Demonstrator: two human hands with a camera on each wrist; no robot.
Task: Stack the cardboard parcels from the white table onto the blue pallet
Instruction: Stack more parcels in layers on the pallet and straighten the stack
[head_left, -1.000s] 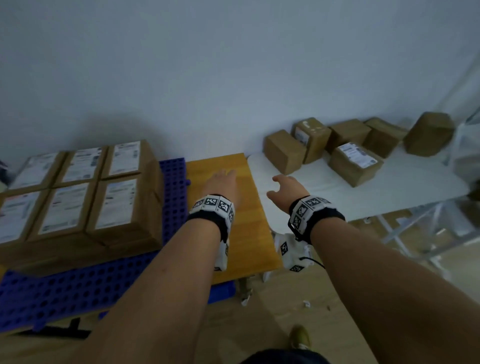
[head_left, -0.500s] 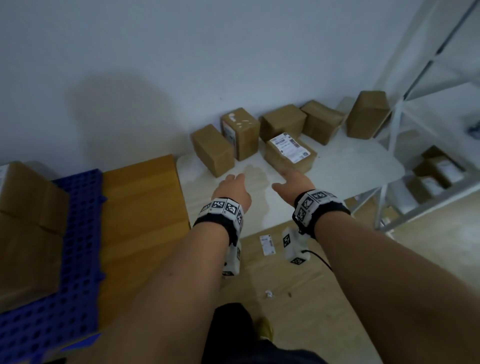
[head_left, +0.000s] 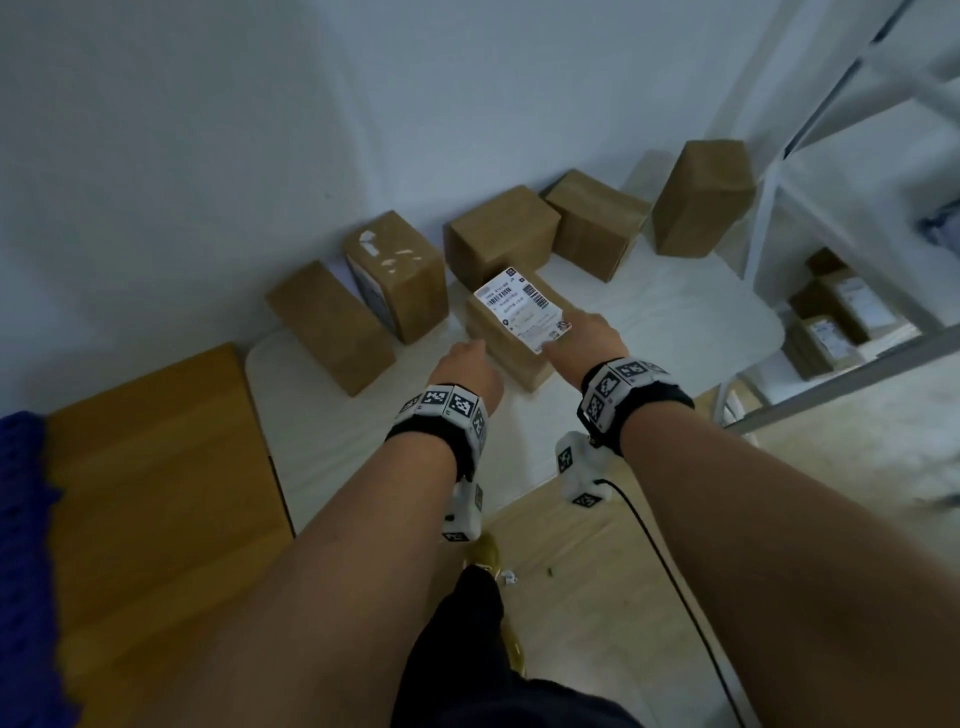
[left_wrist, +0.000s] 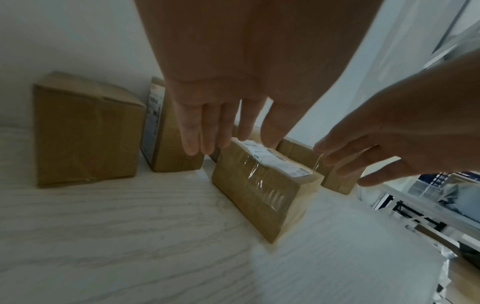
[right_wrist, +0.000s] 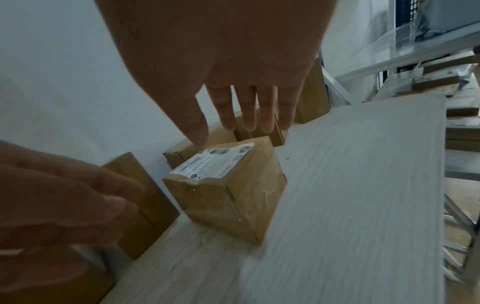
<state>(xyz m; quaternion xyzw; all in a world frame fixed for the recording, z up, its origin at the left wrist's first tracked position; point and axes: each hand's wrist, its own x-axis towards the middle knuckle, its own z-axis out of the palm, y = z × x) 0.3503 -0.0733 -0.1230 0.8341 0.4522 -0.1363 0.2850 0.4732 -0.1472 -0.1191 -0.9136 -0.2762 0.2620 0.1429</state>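
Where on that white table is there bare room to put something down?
The white table is bare along its near edge, in front of the labelled parcel, and on its right part toward the metal rack. The back by the wall is crowded: five parcels stand close together there. Both open hands, left hand and right hand, flank the labelled parcel.

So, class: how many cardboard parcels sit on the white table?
6: labelled parcel nearest the hands; five along the wall. Others may be hidden.
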